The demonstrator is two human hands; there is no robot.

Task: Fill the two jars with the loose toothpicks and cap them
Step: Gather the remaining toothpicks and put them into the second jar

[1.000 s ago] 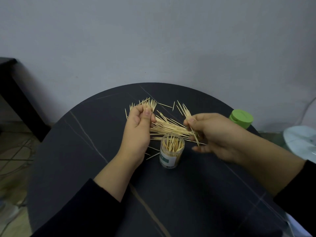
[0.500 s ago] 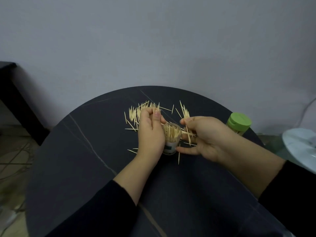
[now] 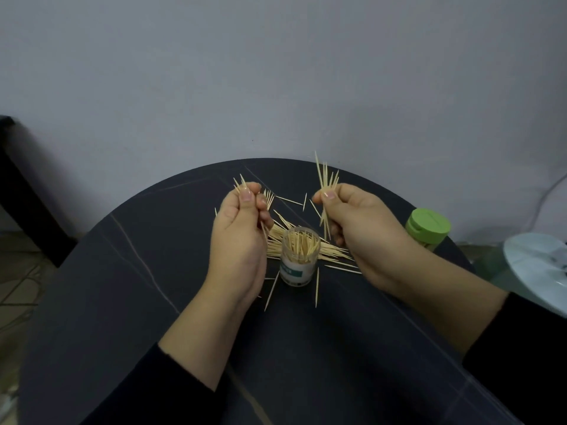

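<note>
The open jar (image 3: pixel 299 259), upright and partly filled, stands on the dark counter (image 3: pixel 129 296) between the hands, with loose toothpicks (image 3: pixel 333 253) heaped just behind it. The left hand (image 3: pixel 239 237) pinches a small bunch (image 3: pixel 241 184); the right hand (image 3: pixel 356 223) pinches a splayed bunch (image 3: pixel 326 182). The green-lidded jar (image 3: pixel 428 227) sits near the counter's right edge. The splayed tips could catch the rim and scatter, or a knuckle could tip the open jar.

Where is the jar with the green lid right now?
In the head view, the green-lidded jar stands near the right edge of the table, just past the right hand, right of the open jar.
</note>
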